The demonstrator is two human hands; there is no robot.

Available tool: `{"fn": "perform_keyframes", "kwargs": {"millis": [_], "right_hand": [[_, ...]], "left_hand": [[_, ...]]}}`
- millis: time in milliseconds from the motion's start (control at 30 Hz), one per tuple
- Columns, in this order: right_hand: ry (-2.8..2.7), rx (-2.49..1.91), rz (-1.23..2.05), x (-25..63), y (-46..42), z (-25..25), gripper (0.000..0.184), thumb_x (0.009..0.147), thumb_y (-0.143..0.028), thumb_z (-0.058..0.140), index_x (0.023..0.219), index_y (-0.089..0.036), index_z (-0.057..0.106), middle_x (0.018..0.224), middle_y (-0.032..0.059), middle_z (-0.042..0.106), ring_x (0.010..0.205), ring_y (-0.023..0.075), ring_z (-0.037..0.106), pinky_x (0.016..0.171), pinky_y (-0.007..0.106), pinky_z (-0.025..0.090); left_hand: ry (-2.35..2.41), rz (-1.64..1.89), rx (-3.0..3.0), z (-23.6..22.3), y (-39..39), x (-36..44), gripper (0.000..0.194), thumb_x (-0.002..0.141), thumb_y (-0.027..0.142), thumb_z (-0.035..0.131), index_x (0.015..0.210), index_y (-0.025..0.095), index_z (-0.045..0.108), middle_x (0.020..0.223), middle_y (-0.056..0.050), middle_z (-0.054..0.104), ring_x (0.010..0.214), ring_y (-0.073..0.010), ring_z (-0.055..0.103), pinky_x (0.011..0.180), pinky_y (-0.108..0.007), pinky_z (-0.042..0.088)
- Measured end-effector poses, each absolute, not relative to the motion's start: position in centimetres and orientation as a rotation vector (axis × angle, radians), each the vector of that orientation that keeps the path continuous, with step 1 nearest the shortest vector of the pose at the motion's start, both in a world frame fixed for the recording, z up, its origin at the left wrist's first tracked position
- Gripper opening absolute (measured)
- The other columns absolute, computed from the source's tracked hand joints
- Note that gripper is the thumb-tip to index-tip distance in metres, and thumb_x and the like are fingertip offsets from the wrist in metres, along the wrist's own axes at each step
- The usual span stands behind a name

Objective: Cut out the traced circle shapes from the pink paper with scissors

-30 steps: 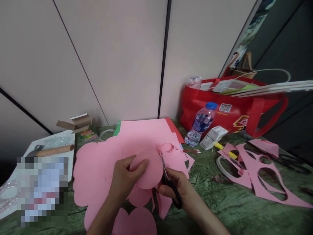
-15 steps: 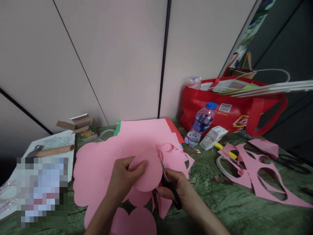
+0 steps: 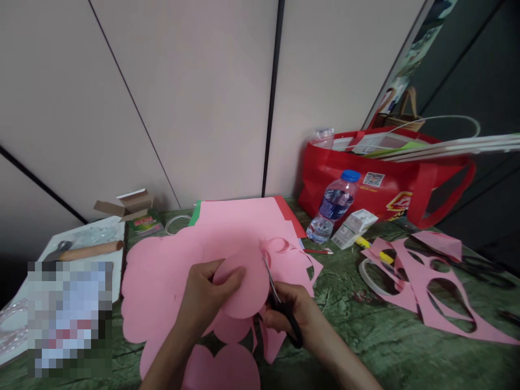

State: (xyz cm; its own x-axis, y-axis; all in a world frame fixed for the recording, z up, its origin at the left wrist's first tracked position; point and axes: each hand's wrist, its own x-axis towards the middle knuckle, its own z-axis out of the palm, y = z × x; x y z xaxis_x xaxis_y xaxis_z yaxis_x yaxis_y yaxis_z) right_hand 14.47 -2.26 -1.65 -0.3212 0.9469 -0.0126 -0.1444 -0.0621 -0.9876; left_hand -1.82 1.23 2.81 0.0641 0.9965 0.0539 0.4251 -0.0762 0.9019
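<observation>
A: Where do we find the pink disc (image 3: 247,295)?
B: Over the pink sheets (image 3: 158,271), pinched by the left hand (image 3: 212,286); the right hand (image 3: 296,309) grips scissors (image 3: 278,303) alongside. We judge it light, flexible, easily creased: hold the left rim.

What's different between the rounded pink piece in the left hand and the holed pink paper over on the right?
The rounded pink piece shows an unbroken surface, while the holed pink paper has large openings. The rounded pink piece is held in the left hand; the holed pink paper lies on the green tabletop. Both are pink.
</observation>
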Motion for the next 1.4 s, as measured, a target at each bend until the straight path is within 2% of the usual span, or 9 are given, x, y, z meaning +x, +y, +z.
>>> {"fn": "perform_keyframes", "kwargs": {"millis": [233,333,433,533,633,733,867,1067,1400], "right_hand": [[-1.084,-1.211,1.265,14.6,-1.5,-2.5,0.031,0.064,-0.045,0.066,0.07,-0.017,0.055,0.045,-0.0048,0.049,0.041,0.0119,0.046,0.042,0.023,0.036],[-1.117,-1.285,0.945,15.4,-1.1,-3.2,0.023,0.066,-0.036,0.067,0.075,-0.018,0.056,0.055,-0.002,0.055,0.048,0.0138,0.049,0.046,0.024,0.038],[-1.33,-1.467,0.717,16.2,-1.0,-3.6,0.017,0.064,-0.026,0.067,0.078,-0.02,0.06,0.065,0.0019,0.062,0.057,0.0189,0.054,0.055,0.029,0.041],[-1.431,-1.599,0.592,17.0,-0.9,-3.9,0.021,0.06,-0.022,0.066,0.081,-0.022,0.061,0.072,0.0031,0.064,0.066,0.024,0.058,0.061,0.032,0.04],[-1.358,-1.569,0.568,18.3,-0.4,-4.2,0.02,0.063,-0.026,0.064,0.082,-0.021,0.059,0.077,0.0047,0.065,0.07,0.0245,0.058,0.066,0.033,0.042],[-1.259,-1.564,0.534,20.0,0.3,-4.6,0.023,0.07,-0.035,0.057,0.085,-0.017,0.055,0.079,0.0072,0.063,0.072,0.0237,0.058,0.066,0.033,0.044],[-1.17,-1.588,0.513,21.6,0.8,-5.1,0.028,0.067,-0.034,0.059,0.088,-0.016,0.054,0.084,0.0099,0.062,0.076,0.0261,0.058,0.069,0.036,0.043],[-1.159,-1.537,0.647,21.3,0.9,-5.8,0.024,0.063,-0.032,0.06,0.082,-0.018,0.055,0.073,0.0045,0.06,0.068,0.0238,0.058,0.067,0.036,0.043],[-1.258,-1.194,1.036,18.9,-0.3,-3.1,0.028,0.068,-0.042,0.065,0.078,-0.019,0.054,0.069,-0.0001,0.054,0.065,0.0171,0.052,0.063,0.028,0.041]], "left_hand": [[1.595,1.068,1.643,3.2,1.7,-2.6,0.046,0.071,0.037,0.056,0.048,0.021,0.019,0.049,0.006,0.018,0.046,-0.0076,0.019,0.04,-0.022,0.016],[1.728,1.016,1.662,2.1,2.9,-3.9,0.035,0.075,0.041,0.05,0.05,0.02,0.04,0.047,0.005,0.034,0.044,-0.0099,0.034,0.04,-0.021,0.028],[1.854,0.986,1.698,0.2,4.2,-5.1,0.025,0.075,0.035,0.05,0.09,0.018,0.059,0.07,-0.001,0.058,0.056,-0.0157,0.051,0.05,-0.025,0.04],[2.004,0.981,1.68,-0.9,4.8,-5.5,0.051,0.075,0.028,0.05,0.123,0.011,0.043,0.092,-0.013,0.06,0.08,-0.0268,0.058,0.067,-0.037,0.044],[2.065,1.012,1.813,-0.7,4.3,-4.7,0.058,0.077,0.024,0.046,0.131,0.009,0.033,0.121,-0.02,0.046,0.113,-0.0314,0.042,0.09,-0.043,0.033],[1.959,0.939,1.873,0.1,3.3,-3.2,0.036,0.08,0.032,0.045,0.109,0.014,0.055,0.097,-0.012,0.062,0.098,-0.0271,0.053,0.086,-0.037,0.035],[1.773,0.772,1.797,-0.2,2.5,-1.8,0.04,0.073,0.045,0.053,0.101,0.016,0.058,0.061,-0.002,0.062,0.063,-0.0236,0.058,0.059,-0.031,0.038],[1.507,0.846,1.575,-1.0,2.4,-1.7,0.052,0.061,0.02,0.063,0.111,0.012,0.051,0.053,0.006,0.048,0.056,-0.016,0.048,0.054,-0.026,0.031],[0.868,1.074,1.006,1.6,1.9,-1.8,0.051,0.069,0.031,0.067,0.116,0.018,0.051,0.062,0.005,0.052,0.051,-0.0064,0.044,0.048,-0.018,0.034]]}}
